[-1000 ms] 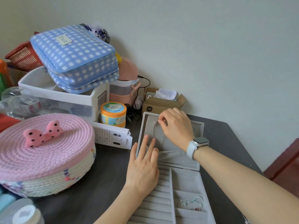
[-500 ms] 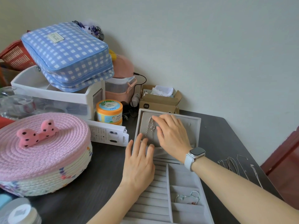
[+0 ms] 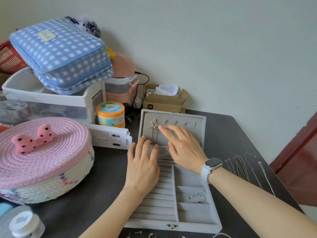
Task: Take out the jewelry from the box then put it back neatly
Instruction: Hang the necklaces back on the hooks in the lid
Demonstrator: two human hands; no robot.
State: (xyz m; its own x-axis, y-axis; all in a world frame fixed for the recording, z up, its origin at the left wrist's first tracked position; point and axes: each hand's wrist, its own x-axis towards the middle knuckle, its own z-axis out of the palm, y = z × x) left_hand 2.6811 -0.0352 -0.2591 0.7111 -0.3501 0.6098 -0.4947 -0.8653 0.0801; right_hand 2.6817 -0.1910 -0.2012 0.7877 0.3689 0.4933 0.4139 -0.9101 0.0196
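Observation:
A grey velvet jewelry box (image 3: 199, 219) lies open on the dark table, its lid (image 3: 199, 120) folded back flat. A silver necklace (image 3: 153, 130) hangs from the leftmost hook in the lid. My right hand (image 3: 184, 147) lies over the lid with its fingers stretched out, the index fingertip touching the necklace's clasp. My left hand (image 3: 143, 166) rests flat at the lid's lower edge, fingertips beside the chain's lower end. A thin bracelet (image 3: 193, 197) sits in a right-hand compartment of the box. Several silver chains (image 3: 243, 167) are laid out on the table to the right.
A pink woven basket with a bow (image 3: 42, 157) stands at the left. Behind the box are a white carton (image 3: 109, 137), an orange jar (image 3: 110, 113) and a cardboard box (image 3: 164, 100). Small earrings (image 3: 137, 233) lie at the table's front edge.
My right hand has stopped pinching the necklace at the hook and now lies flatter with fingers stretched out. The left hand has hardly moved.

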